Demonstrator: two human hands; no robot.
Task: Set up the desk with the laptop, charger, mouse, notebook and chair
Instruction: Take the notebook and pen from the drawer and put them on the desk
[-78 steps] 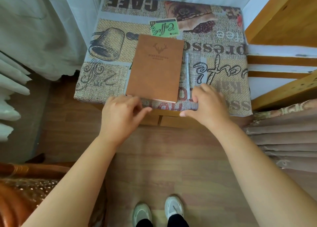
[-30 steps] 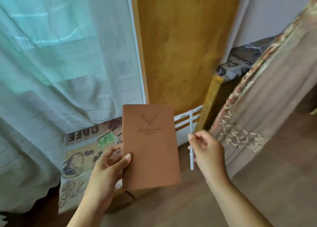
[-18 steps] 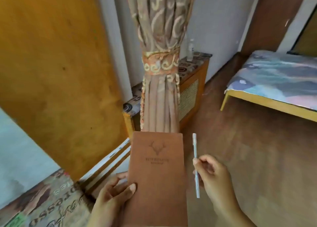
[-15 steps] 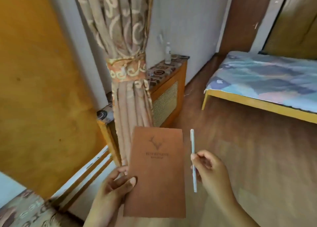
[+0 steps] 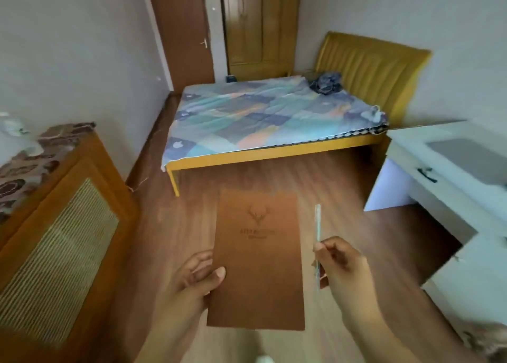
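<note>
Midway: carrying the notebook toward the white desk (image 5: 428, 154) at right.
Left hand (image 5: 192, 283) grips the brown notebook (image 5: 258, 264) by its edge; right hand (image 5: 343, 269) pinches a pen (image 5: 317, 233). Next, probably turn right and lay both down.

Brown notebook (image 5: 258, 264) — embossed deer head, pale green pen (image 5: 317, 225), yellow bed frame (image 5: 247, 156) — blue patchwork quilt (image 5: 260, 115)
</note>
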